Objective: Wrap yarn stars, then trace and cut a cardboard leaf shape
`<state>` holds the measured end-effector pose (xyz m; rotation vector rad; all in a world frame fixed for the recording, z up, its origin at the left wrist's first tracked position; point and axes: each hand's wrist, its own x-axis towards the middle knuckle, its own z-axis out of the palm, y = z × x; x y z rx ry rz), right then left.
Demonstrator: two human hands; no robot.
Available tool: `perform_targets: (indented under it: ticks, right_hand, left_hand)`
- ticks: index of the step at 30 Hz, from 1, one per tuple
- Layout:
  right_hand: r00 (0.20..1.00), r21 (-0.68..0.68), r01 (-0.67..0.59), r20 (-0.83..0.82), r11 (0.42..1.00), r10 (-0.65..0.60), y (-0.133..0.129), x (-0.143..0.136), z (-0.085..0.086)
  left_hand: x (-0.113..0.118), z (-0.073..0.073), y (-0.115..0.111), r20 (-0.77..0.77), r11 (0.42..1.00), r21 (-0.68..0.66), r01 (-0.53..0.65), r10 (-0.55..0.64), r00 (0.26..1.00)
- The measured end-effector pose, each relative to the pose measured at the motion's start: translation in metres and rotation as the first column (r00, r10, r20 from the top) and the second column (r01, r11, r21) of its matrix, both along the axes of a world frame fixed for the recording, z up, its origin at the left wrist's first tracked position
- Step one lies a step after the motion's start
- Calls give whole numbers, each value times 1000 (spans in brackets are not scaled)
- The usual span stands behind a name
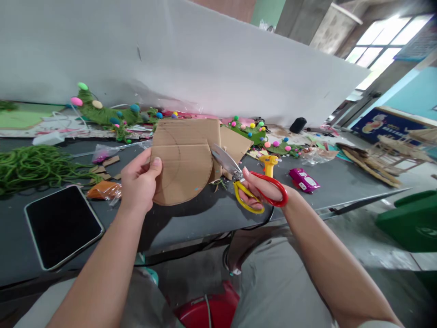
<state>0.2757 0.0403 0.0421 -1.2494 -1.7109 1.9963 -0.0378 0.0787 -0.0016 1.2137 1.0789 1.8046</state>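
My left hand (140, 177) pinches the left edge of a brown cardboard piece (186, 168), thumb on its near face. The piece is rounded along the bottom, carries a faint drawn curve, and has a cut running in from its right side. My right hand (254, 187) is closed through the handles, one red and one yellow, of a pair of scissors (227, 159). The blades point up and left, their tip at the right edge of the cardboard near the cut. Another cardboard piece (235, 143) lies behind it on the table.
A tablet (63, 225) lies at the left, below a heap of green cord (37, 166). Green strips with coloured pompoms (109, 111) line the back. A yellow glue gun (269, 164) and a purple packet (303, 180) are at the right. A white board (205, 64) stands behind.
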Motion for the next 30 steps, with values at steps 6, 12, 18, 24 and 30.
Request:
perform_targets:
  ticks: [6, 12, 18, 24, 30]
  right_hand:
    - [997, 29, 6, 83, 1000, -9, 1, 1, 3]
    - [988, 81, 73, 132, 994, -83, -4, 0, 9]
    - [985, 62, 36, 164, 997, -46, -5, 3, 11]
    - [996, 11, -7, 91, 1000, 6, -3, 4, 9]
    - [996, -1, -72, 44, 997, 72, 0, 11, 7]
  left_hand:
    - [3, -1, 2, 11, 1000, 20, -21, 20, 1000]
    - [4, -4, 4, -13, 998, 32, -55, 55, 998]
    - [2, -6, 7, -66, 995, 48, -88, 91, 994]
    - [1, -1, 3, -141, 992, 91, -83, 95, 985]
    - [0, 4, -5, -259, 981, 174, -84, 128, 957]
